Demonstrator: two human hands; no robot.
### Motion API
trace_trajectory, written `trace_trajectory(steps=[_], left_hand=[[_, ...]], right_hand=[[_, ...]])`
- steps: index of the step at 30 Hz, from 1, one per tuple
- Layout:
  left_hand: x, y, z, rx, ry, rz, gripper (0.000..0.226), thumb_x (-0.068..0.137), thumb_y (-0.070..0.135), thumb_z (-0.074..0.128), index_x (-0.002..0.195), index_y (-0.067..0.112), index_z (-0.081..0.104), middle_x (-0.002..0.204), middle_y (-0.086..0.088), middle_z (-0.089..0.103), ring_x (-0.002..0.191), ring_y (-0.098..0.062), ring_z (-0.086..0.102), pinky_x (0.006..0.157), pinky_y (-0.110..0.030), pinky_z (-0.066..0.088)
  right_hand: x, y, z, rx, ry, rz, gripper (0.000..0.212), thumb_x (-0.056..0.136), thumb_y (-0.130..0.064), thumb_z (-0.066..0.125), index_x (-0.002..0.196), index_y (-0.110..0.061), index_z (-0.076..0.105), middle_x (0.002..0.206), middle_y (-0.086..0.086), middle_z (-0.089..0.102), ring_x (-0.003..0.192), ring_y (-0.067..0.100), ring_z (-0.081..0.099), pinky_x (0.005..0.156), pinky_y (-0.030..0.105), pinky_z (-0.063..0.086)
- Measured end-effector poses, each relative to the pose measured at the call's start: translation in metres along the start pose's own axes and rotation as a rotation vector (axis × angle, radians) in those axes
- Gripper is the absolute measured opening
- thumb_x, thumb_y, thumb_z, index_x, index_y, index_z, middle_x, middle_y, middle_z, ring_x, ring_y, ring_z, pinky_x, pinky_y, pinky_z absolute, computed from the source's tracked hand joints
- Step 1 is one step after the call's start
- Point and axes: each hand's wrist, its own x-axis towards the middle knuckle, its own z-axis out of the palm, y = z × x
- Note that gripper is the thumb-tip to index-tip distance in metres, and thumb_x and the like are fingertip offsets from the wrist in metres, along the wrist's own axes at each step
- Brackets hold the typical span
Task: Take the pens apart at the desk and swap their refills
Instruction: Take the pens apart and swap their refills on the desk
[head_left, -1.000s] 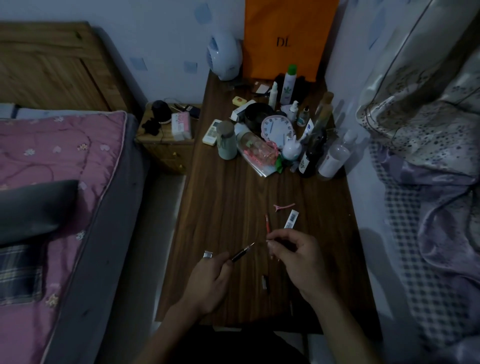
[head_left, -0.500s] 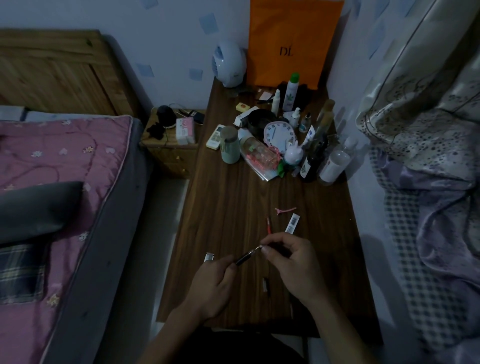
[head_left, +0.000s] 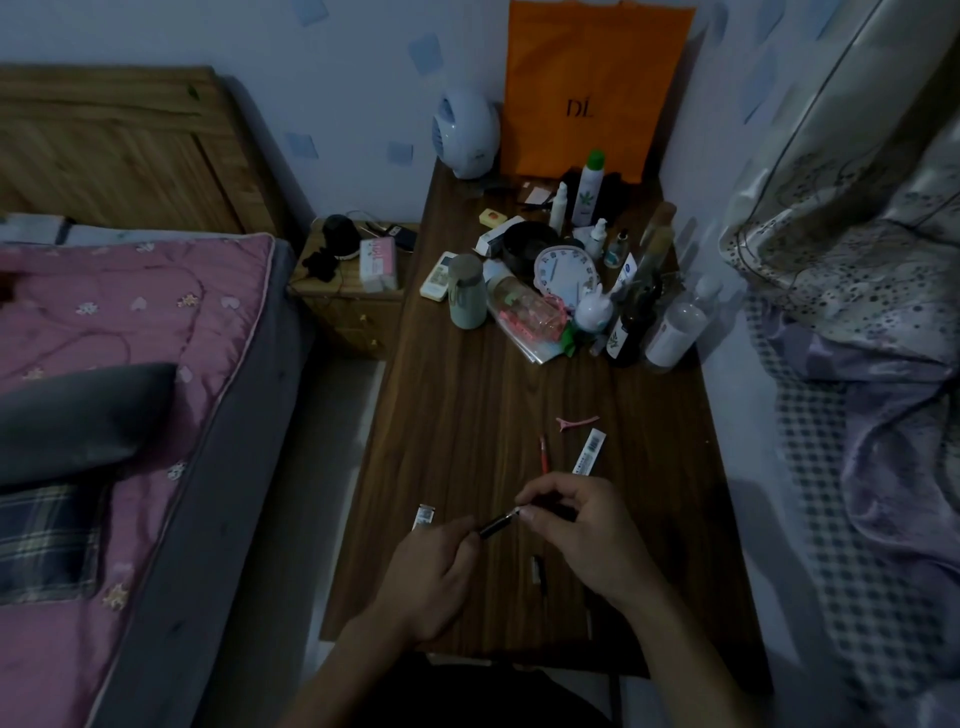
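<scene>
Dark wood desk (head_left: 467, 415), bottles (head_left: 675, 327) crowded at far end; pink bed (head_left: 130, 338) left.

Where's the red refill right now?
Head view: the red refill lies on the desk just beyond the right hand, left of the white barcode label, near the pink hair clip.

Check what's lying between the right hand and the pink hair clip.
Head view: a thin red refill and a white barcoded strip lie on the desk between right hand and pink hair clip.
</scene>
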Motion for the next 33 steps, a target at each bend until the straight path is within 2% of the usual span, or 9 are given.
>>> trace_trajectory(steps=[4, 12, 16, 19, 21, 24, 26, 28, 33], left_hand=[[-0.002, 0.003, -0.003, 0.001, -0.019, 0.006, 0.029, 0.094, 0.032, 0.035, 0.067, 0.032, 0.045, 0.055, 0.011, 0.046, 0.052, -0.004, 0.045, 0.057, -0.029, 0.03], [-0.004, 0.006, -0.008, -0.04, -0.072, -0.026, 0.034, 0.093, 0.032, 0.036, 0.06, 0.026, 0.039, 0.053, 0.008, 0.045, 0.055, -0.007, 0.045, 0.062, -0.037, 0.039], [-0.004, 0.007, -0.007, -0.032, -0.077, -0.015, 0.034, 0.093, 0.032, 0.035, 0.06, 0.026, 0.04, 0.052, 0.007, 0.045, 0.053, -0.008, 0.044, 0.061, -0.038, 0.04], [-0.005, 0.008, -0.006, -0.051, -0.087, -0.008, 0.033, 0.093, 0.032, 0.035, 0.061, 0.025, 0.041, 0.05, 0.007, 0.044, 0.05, -0.008, 0.045, 0.058, -0.038, 0.038], [-0.005, 0.007, -0.005, -0.063, -0.082, -0.005, 0.033, 0.093, 0.031, 0.036, 0.061, 0.024, 0.041, 0.05, 0.007, 0.044, 0.05, -0.008, 0.045, 0.058, -0.038, 0.038], [-0.005, 0.006, -0.005, -0.08, -0.07, -0.004, 0.034, 0.093, 0.03, 0.037, 0.06, 0.026, 0.042, 0.05, 0.01, 0.048, 0.05, -0.005, 0.045, 0.058, -0.035, 0.037], [-0.006, 0.006, -0.004, -0.076, -0.062, -0.008, 0.035, 0.093, 0.031, 0.037, 0.058, 0.031, 0.041, 0.052, 0.014, 0.051, 0.05, -0.002, 0.045, 0.058, -0.034, 0.035], [-0.006, 0.006, -0.004, -0.075, -0.054, -0.012, 0.035, 0.093, 0.031, 0.037, 0.058, 0.033, 0.043, 0.052, 0.012, 0.051, 0.051, -0.003, 0.046, 0.058, -0.034, 0.036], [-0.006, 0.006, -0.004, -0.045, -0.061, -0.007, 0.035, 0.094, 0.031, 0.037, 0.059, 0.029, 0.041, 0.05, 0.006, 0.045, 0.052, -0.004, 0.046, 0.058, -0.034, 0.035]], right_hand=[[0.0, 0.001, -0.002, 0.003, -0.034, 0.002, 0.026, 0.088, -0.017, 0.072, 0.091, -0.043, 0.072, 0.097, -0.017, 0.073, 0.095, 0.002, 0.069, 0.073, 0.021, 0.057], [-0.003, 0.005, -0.003, -0.028, -0.072, 0.002, 0.027, 0.085, -0.013, 0.075, 0.089, -0.04, 0.075, 0.093, -0.013, 0.074, 0.091, 0.005, 0.07, 0.074, 0.019, 0.057], [-0.004, 0.005, -0.002, -0.071, -0.069, 0.026, 0.017, 0.087, -0.022, 0.074, 0.088, -0.039, 0.073, 0.09, -0.013, 0.073, 0.088, 0.005, 0.07, 0.071, 0.023, 0.055], [-0.005, 0.004, 0.0, -0.09, -0.062, 0.041, 0.004, 0.087, -0.034, 0.071, 0.083, -0.036, 0.072, 0.079, -0.004, 0.072, 0.075, 0.012, 0.07, 0.066, 0.027, 0.056], [-0.006, 0.003, 0.002, -0.086, -0.05, 0.041, 0.01, 0.088, -0.039, 0.069, 0.08, -0.033, 0.071, 0.074, 0.003, 0.071, 0.069, 0.018, 0.068, 0.063, 0.032, 0.055], [-0.008, 0.004, 0.003, -0.056, -0.03, 0.023, 0.004, 0.085, -0.04, 0.069, 0.086, -0.037, 0.071, 0.084, -0.005, 0.072, 0.078, 0.01, 0.068, 0.068, 0.026, 0.055], [-0.009, 0.004, 0.0, -0.031, -0.04, 0.007, 0.015, 0.085, -0.033, 0.072, 0.096, -0.042, 0.07, 0.096, -0.015, 0.071, 0.093, 0.002, 0.067, 0.075, 0.023, 0.055], [-0.01, 0.005, -0.001, -0.023, -0.069, 0.002, 0.025, 0.086, -0.022, 0.072, 0.099, -0.043, 0.07, 0.102, -0.018, 0.071, 0.1, 0.002, 0.067, 0.079, 0.025, 0.057], [-0.009, 0.007, 0.0, -0.08, -0.064, 0.04, 0.024, 0.088, -0.019, 0.072, 0.091, -0.042, 0.071, 0.096, -0.014, 0.072, 0.091, 0.007, 0.07, 0.08, 0.034, 0.062]])
